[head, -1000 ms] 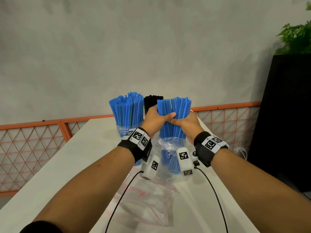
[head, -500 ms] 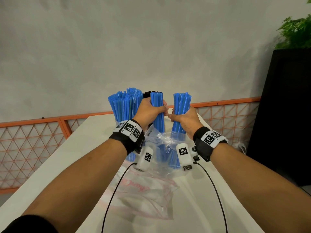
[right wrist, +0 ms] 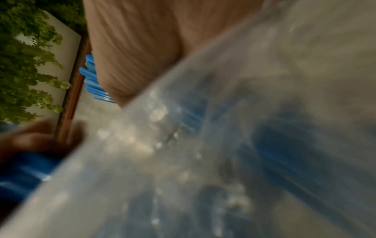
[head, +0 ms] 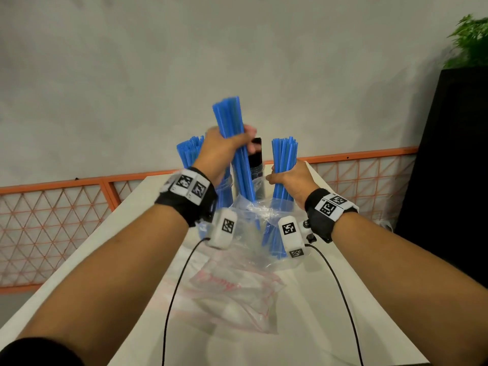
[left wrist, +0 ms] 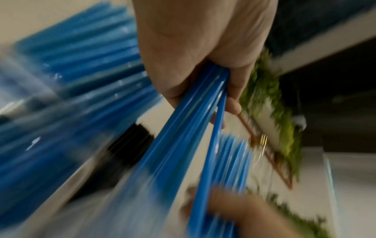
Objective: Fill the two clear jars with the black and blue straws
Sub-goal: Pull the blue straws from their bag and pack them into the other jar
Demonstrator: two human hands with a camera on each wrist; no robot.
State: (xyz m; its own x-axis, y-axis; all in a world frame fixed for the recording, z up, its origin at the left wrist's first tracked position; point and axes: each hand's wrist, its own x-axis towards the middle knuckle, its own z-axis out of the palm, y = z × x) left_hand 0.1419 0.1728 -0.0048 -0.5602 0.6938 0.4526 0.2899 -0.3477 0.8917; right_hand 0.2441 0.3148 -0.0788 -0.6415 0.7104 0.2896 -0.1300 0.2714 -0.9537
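The left hand (head: pixel 224 146) is curled tightly round a bundle of blue straws (head: pixel 235 143), holding it raised and slightly tilted, with its lower end reaching down to the mouth of a clear plastic bag (head: pixel 253 215). The left wrist view shows the same grip from below: the fingers (left wrist: pixel 234 103) wrap the bundle (left wrist: pixel 183 136), one straw splaying a little apart from the rest. The right hand (head: pixel 293 180) grips a second bundle of blue straws (head: pixel 284 165) upright, lower than the first; its lower part sits inside the bag, which stands on the white surface (head: pixel 343 299). In the right wrist view the bag (right wrist: pixel 223 145) fills most of the frame, blurred, with blue showing through it.

Behind the hands, at the far end of the surface, a clear jar (head: pixel 224 188) holds more blue straws (head: pixel 190 151), and black straws (head: pixel 255 154) stand just right of it in a second jar (head: pixel 257 171), mostly hidden. An empty plastic bag with red print (head: pixel 237 299) lies flat nearer the person. An orange lattice railing (head: pixel 52 207) runs behind the surface, and a green plant (head: pixel 470 40) sits atop a dark cabinet on the right.
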